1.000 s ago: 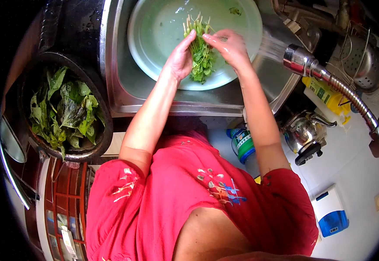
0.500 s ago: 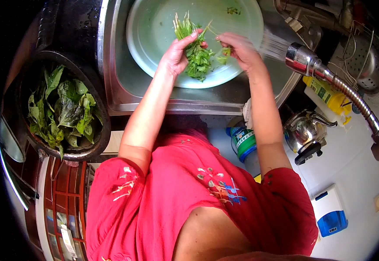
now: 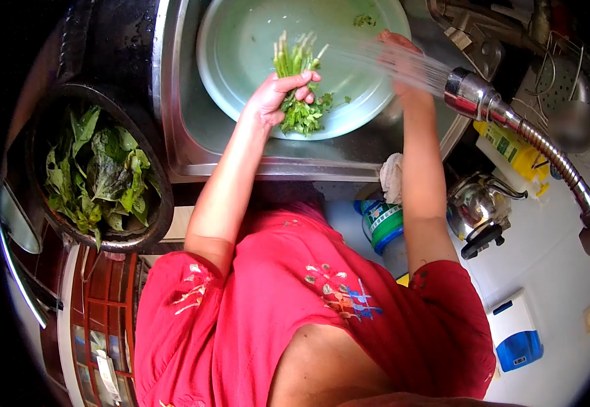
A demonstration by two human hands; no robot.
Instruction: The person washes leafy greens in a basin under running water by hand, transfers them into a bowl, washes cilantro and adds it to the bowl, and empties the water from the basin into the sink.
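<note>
My left hand (image 3: 274, 97) is closed around a bunch of leafy green herbs (image 3: 301, 119), with the pale cut stems pointing up and away and the leaves hanging below the fist. The bunch is over a large pale green basin (image 3: 220, 88) in the metal sink. At the basin's right rim is my right hand (image 3: 407, 64), partly veiled by the water spray and blurred, so its fingers are unclear. Water streams leftward from a chrome faucet head (image 3: 463, 88) across that hand. A few loose leaves (image 3: 364, 20) lie in the basin's far part.
On the left stands a dark round pan (image 3: 163, 203) full of large green leaves (image 3: 105, 169). A flexible chrome hose (image 3: 556, 152) arches along the right. Beyond the right arm are a metal kettle (image 3: 478, 207), a yellow bottle (image 3: 522, 159) and a cloth (image 3: 391, 178) on the sink edge.
My right hand has moved away from the herbs, rightward and farther up, into the spray. My left hand still grips the bunch, which has shifted slightly toward me.
</note>
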